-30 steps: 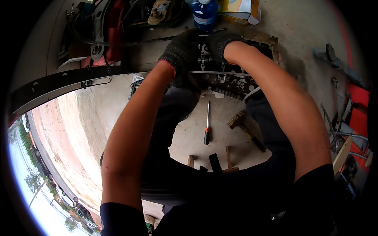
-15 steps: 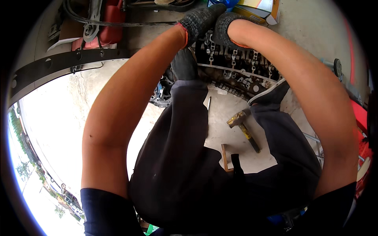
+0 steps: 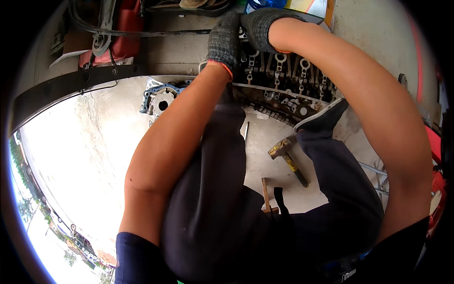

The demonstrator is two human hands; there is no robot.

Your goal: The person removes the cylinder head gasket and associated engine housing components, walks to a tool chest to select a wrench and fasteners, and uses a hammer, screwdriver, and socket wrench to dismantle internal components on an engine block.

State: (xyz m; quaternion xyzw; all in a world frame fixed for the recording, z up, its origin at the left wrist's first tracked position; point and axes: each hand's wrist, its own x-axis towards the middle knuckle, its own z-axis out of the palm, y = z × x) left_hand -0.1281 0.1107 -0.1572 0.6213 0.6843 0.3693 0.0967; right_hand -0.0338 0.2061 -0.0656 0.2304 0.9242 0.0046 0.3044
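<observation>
Both my hands wear dark grey knit gloves and sit close together at the far left end of a greasy engine head (image 3: 283, 75) on the floor. My left hand (image 3: 224, 42) lies over its left edge, with the knuckles turned away from me. Beside it, my right hand (image 3: 265, 29) bends inward over the far edge. The fingers of both hands are mostly hidden behind the gloves' backs, so what they hold, if anything, does not show. Rows of metal arms with ring-shaped ends stand in the engine head. Along its near side lies a lobed shaft (image 3: 272, 113).
A hammer (image 3: 289, 162) with a yellow-and-black handle lies between my feet, near a thin metal rod (image 3: 246, 132). Left of the engine is a metal cover with a blue edge (image 3: 163, 98). A red container (image 3: 125, 35) and an open cardboard box (image 3: 314, 12) stand farther off.
My left hand has come back toward me and left, onto the engine's left edge. My right hand has shifted left. More of the blue-edged cover shows beside my left forearm.
</observation>
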